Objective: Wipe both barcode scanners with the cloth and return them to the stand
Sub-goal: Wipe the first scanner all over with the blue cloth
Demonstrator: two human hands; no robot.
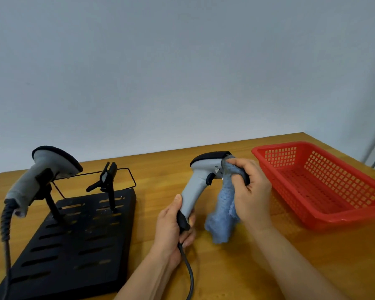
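Observation:
My left hand [171, 226] grips the handle of a grey barcode scanner [200, 176] with a black top, held upright above the table. Its black cable [188, 276] hangs down from the handle. My right hand [250, 189] holds a blue cloth [222, 215] pressed against the front of the scanner's head; the rest of the cloth dangles below. A second grey scanner [41, 169] sits in the left holder of the black stand [74, 245]. The stand's right holder [108, 178] holds nothing.
A red plastic basket [320, 217] with nothing in it stands on the wooden table [290, 267] at the right. The second scanner's coiled cable [6, 224] runs down the stand's left side. A grey wall rises behind the table.

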